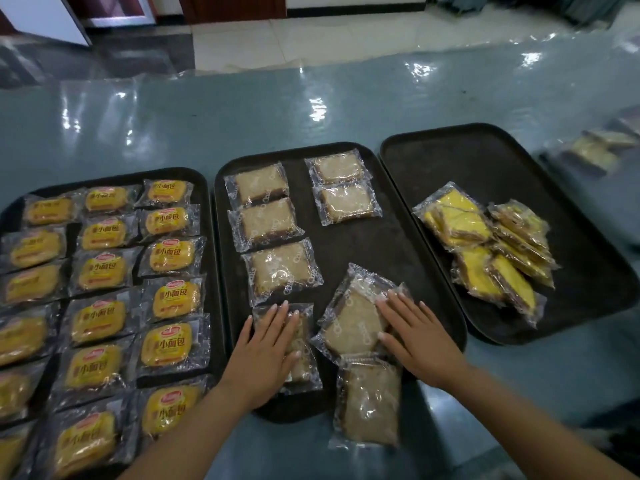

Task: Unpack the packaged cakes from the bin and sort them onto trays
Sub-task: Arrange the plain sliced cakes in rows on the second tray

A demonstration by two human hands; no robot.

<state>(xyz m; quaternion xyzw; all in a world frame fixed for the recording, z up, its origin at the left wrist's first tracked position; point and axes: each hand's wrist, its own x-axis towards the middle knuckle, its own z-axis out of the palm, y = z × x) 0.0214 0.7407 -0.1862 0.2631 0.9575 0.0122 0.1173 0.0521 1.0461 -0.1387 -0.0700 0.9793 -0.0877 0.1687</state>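
Note:
Three black trays lie side by side. The left tray [207, 188] holds several yellow bun packs [100, 320] in rows. The middle tray [398, 251] holds beige cake packs [282, 268] in columns. My left hand [266, 348] lies flat with straight fingers on the nearest pack [304, 368] of the left column. My right hand [415, 334] rests flat on a tilted beige pack [353, 323] at the tray's near right. Another beige pack [369, 403] hangs over the tray's front edge. The right tray [502, 174] carries a loose pile of yellow-topped cake packs [491, 244].
The trays sit on a glossy teal table [277, 109]. More wrapped cakes [599, 147] lie blurred at the far right on the table. The tiled floor shows beyond the table's far edge. No bin is in view.

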